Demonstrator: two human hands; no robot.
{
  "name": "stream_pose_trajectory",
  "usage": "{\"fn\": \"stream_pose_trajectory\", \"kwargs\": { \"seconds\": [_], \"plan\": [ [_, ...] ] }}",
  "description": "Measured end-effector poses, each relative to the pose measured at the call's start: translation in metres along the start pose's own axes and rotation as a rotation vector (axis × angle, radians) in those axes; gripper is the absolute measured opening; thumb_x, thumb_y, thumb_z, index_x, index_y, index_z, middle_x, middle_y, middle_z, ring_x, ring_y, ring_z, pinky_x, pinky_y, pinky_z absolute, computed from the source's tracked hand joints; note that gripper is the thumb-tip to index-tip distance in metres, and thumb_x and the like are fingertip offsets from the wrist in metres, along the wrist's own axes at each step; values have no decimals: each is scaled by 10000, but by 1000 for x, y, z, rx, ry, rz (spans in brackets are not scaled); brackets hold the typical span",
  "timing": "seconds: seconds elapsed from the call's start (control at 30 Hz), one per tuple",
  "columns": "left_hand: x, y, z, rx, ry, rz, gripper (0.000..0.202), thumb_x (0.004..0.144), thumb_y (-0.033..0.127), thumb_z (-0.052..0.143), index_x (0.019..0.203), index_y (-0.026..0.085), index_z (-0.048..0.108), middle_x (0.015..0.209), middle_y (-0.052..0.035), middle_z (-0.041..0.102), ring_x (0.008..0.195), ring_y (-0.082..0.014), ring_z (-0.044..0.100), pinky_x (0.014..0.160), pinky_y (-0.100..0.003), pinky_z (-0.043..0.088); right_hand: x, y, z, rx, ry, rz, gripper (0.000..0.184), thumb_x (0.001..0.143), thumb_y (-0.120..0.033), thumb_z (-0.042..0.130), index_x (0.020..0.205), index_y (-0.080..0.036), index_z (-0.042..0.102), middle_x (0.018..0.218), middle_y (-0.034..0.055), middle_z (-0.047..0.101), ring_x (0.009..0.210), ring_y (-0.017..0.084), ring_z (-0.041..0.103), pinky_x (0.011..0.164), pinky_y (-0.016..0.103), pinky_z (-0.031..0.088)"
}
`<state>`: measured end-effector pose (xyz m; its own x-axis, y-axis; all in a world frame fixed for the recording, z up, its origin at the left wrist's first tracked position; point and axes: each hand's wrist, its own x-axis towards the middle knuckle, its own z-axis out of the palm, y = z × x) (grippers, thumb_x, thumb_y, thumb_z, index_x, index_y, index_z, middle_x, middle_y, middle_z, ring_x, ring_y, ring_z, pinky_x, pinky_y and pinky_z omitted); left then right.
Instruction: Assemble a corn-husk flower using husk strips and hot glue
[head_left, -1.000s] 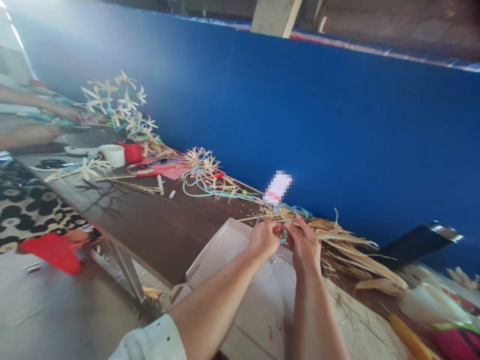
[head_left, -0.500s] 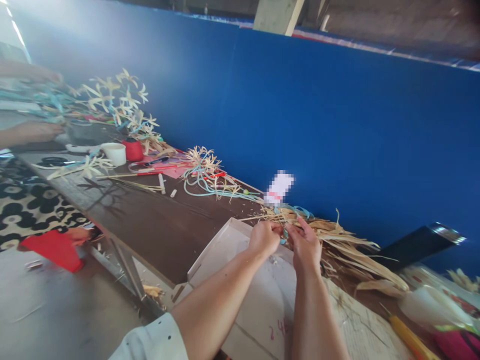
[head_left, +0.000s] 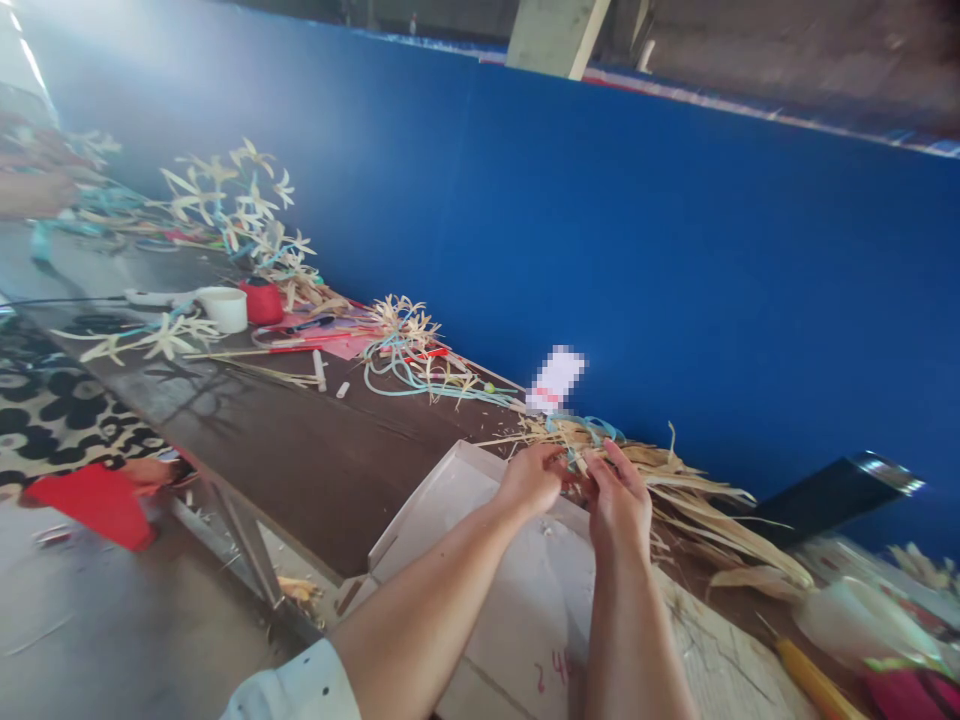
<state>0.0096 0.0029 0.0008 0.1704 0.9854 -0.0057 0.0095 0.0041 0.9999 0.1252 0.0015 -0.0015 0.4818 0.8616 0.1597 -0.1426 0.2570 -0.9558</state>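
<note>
My left hand [head_left: 534, 480] and my right hand [head_left: 619, 500] are close together above the far edge of a flat cardboard box [head_left: 480, 560]. The fingers of each are closed in a pinch. Between them shows a small pale and light blue piece [head_left: 573, 462], too small and partly covered to name. Just behind the fingers lie dry, straw-coloured husk strips [head_left: 697, 500] and a loop of light blue strip [head_left: 600, 428].
Husk flowers on blue stems [head_left: 247, 195], a white cup [head_left: 225, 309] and a red spool [head_left: 262, 301] occupy the table's left part. A dark cylinder [head_left: 832, 498] and a yellow-handled tool [head_left: 814, 680] are at right. Another person's hand [head_left: 37, 190] shows far left.
My right hand has turned slightly, its forefinger stretched further out, and the blue piece between my hands has shifted. At far left the other person's hands have moved. The camera view shifted slightly.
</note>
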Motion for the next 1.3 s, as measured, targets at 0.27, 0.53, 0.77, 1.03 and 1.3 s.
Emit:
{"fn": "stream_pose_trajectory", "kwargs": {
  "seconds": [0.27,0.53,0.77,1.03,1.3],
  "plan": [
    [3,4,-11,-36,259,56,252,779,225,530,972,139,666,908,-67,690,771,-134,616,689,-221,453,5,-6,-9,161,48,137,533,512,-281,798,1000,-189,606,658,-40,583,515,65,509,427,165,420],
    [0,-3,-11,142,51,182,324,735,435,576,908,191,702,823,-17,701,766,-150,615,661,-212,434,-2,-3,0,-6,-61,88,640,515,-313,803,1106,-186,591,682,-32,605,518,78,513,448,185,403],
    [3,-8,-12,198,29,97,356,692,484,589,816,178,720,665,-4,656,632,-130,567,560,-201,378,-3,-2,-3,-105,-201,84,664,552,-362,781,1155,-180,572,655,-35,589,506,85,498,464,198,396],
    [5,-11,-12,218,75,35,311,642,452,632,780,183,703,648,-3,640,592,-119,543,564,-207,387,-5,-5,-1,-153,-256,139,680,548,-383,778,1164,-191,564,770,13,644,584,117,552,493,209,421],
    [3,-7,-13,267,150,25,216,646,386,629,713,190,690,656,-6,651,642,-142,566,591,-223,407,-5,-7,-1,-176,-291,150,646,569,-377,771,1158,-198,575,870,35,676,671,144,594,527,216,422]
  ]
}}
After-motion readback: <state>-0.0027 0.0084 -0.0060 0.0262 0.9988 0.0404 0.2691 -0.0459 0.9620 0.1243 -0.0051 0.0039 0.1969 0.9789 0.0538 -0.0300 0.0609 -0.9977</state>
